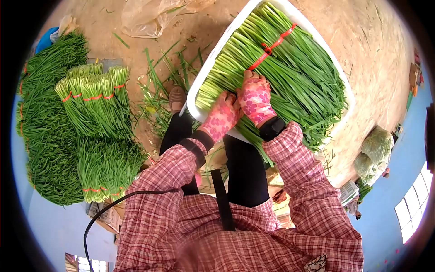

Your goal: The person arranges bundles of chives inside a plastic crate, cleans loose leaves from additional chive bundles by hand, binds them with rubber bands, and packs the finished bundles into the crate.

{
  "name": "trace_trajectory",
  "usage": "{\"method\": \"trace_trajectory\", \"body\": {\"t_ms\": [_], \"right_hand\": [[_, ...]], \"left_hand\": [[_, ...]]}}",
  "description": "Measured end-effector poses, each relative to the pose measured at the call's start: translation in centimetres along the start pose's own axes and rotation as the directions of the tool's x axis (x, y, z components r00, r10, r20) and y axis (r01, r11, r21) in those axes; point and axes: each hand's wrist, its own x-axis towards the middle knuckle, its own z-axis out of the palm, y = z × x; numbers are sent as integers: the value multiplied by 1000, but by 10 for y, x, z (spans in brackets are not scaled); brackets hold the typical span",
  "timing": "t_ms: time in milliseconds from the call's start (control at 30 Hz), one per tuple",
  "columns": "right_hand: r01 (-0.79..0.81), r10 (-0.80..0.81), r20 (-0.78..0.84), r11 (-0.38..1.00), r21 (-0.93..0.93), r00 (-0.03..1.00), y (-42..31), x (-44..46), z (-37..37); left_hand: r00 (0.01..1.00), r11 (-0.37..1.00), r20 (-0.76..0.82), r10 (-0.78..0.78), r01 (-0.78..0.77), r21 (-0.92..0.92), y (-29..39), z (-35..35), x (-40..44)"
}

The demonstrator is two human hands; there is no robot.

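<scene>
The white tub [193, 100] lies from 12 to 2 o'clock in the view, filled with a thick layer of long green stalks [294, 86], pale ends toward 11 o'clock and leafy ends toward 3. A red tie [281, 40] crosses them, with a knot midway. The right hand [255, 97], in a pink floral glove, rests over the stalks just beyond the centre toward 1 o'clock, fingers bent, fingertips at the tie's lower end; whether its grip pinches the tie I cannot tell. The left hand [220, 114], gloved alike, sits just beside it toward 8 o'clock, near the tub's lower corner, fingers curled; what its grip grasps, if anything, is hidden. At 9 to 10 o'clock, tied green bundles [93, 97] are piled well apart from the tub. Loose leaves [156, 77] litter the brown floor [371, 59] toward 10 and 11 o'clock, near a shoe [177, 99]; clear plastic [145, 20] lies at 11. Toward 3 o'clock stands a wrapped bag [374, 152].
</scene>
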Motion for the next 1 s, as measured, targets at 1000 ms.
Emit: {"method": "trace_trajectory", "body": {"t_ms": [1000], "right_hand": [[67, -96, 102, 963, 261, 990, 14, 20, -28]], "left_hand": [[980, 354, 196, -26, -174, 919, 43, -30, 26]]}}
